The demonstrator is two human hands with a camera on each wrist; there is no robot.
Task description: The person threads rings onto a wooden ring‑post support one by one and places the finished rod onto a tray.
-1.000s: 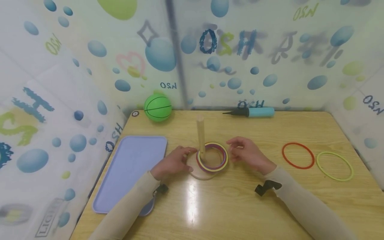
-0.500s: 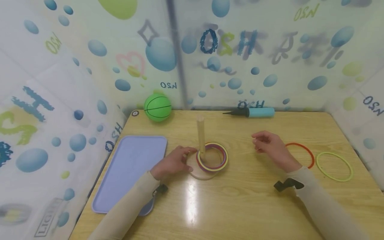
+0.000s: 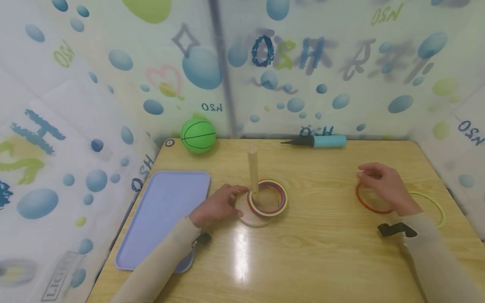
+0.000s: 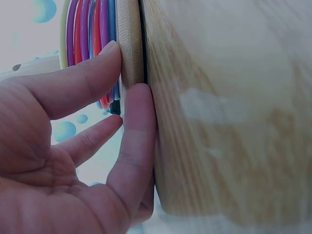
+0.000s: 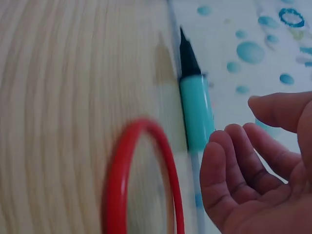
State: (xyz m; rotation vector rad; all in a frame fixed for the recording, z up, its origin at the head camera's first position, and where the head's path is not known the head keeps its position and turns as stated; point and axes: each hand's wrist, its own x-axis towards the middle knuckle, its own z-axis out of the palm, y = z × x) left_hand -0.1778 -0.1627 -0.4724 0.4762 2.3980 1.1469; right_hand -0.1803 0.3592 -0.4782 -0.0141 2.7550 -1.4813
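A wooden ring-toss stand [image 3: 253, 172] has a round base and an upright peg. Several coloured rings [image 3: 283, 206], the top one yellow, lie stacked around its peg; red, purple and blue edges show in the left wrist view. My left hand [image 3: 217, 206] holds the base's left rim between thumb and fingers; in the left wrist view its fingertips touch the wooden base [image 4: 130, 53]. My right hand [image 3: 388, 185] hovers over a red ring [image 3: 369, 207], hiding part of it. In the right wrist view its bent fingers stand apart from the red ring [image 5: 117, 190], holding nothing.
A yellow-green ring [image 3: 435, 202] lies at the right, partly behind my right wrist. On the left is a lavender tray [image 3: 182, 185]. Along the back edge are a green ball [image 3: 198, 135] and a blue hand pump [image 3: 329, 141], by the patterned wall.
My right hand has moved away from the stacked rings, rightward across the table to the red ring. The left hand stays at the stand's base.
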